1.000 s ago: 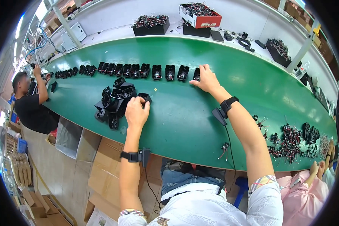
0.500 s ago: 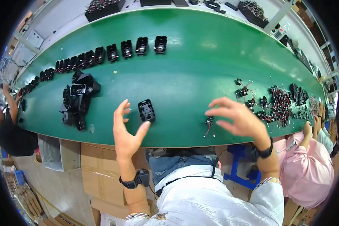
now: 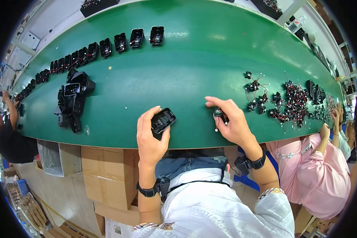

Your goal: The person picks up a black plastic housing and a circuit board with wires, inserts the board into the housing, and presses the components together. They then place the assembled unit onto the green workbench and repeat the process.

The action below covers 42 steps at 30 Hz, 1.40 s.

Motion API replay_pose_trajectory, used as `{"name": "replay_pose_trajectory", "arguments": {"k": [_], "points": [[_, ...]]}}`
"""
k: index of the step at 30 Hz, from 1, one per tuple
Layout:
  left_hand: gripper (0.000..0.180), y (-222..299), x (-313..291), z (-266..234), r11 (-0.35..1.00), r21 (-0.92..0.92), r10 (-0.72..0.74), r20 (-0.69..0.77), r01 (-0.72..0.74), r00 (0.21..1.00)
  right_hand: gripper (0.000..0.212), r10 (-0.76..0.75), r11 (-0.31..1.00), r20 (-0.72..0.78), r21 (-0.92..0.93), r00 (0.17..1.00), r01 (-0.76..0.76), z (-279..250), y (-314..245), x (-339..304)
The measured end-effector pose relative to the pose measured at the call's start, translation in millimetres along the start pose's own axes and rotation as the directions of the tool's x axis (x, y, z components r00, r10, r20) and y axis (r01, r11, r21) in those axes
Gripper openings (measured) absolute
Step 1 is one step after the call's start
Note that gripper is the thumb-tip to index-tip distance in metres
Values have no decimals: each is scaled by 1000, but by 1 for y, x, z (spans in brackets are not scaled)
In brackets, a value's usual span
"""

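My left hand (image 3: 150, 139) is closed around a black plastic housing (image 3: 164, 120), an open rounded box that is tilted with its hollow side showing. To its right, my right hand (image 3: 236, 123) pinches a small black wired part (image 3: 219, 113) between thumb and fingers, and a short red wire hangs below it. The two pieces are apart, both near the front edge of the green table (image 3: 186, 83).
A long row of black housings (image 3: 120, 42) curves along the far left. Nearer stands a pile of black housings (image 3: 76, 99). At right lies a heap of wired parts (image 3: 295, 103). A co-worker in pink (image 3: 317, 174) sits at right, another person (image 3: 12, 139) at far left.
My left hand has taken hold of the housing and tilted it. My right hand has moved slightly left and picked up the small wired part. The whole view has shifted a little.
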<state>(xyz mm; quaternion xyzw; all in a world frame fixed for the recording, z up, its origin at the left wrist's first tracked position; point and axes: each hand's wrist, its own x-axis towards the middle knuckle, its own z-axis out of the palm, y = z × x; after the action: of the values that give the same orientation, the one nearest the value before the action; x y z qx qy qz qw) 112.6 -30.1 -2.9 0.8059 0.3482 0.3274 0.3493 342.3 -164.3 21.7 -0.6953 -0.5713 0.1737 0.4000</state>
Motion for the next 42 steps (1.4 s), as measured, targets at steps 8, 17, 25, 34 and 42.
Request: {"name": "replay_pose_trajectory", "arguments": {"k": [8,17,25,34,42], "points": [[59,4,-5,6,975,-218,59,115,-33,992,35,223,972,-81,89,971,-216,2,19,-7],[70,7,-10,13,915,-393,-26,166,90,986,22,324,896,-231,385,917,-220,8,28,-18],[63,0,-5,13,803,-577,-61,164,146,985,30,157,986,-200,-33,967,-166,0,5,-9],[61,1,-8,11,782,-600,-85,166,169,982,25,16,986,-101,-163,995,-32,7,18,-13],[59,0,-9,7,797,-588,-9,214,137,977,14,92,986,-113,-129,989,-107,14,2,-9]]}}
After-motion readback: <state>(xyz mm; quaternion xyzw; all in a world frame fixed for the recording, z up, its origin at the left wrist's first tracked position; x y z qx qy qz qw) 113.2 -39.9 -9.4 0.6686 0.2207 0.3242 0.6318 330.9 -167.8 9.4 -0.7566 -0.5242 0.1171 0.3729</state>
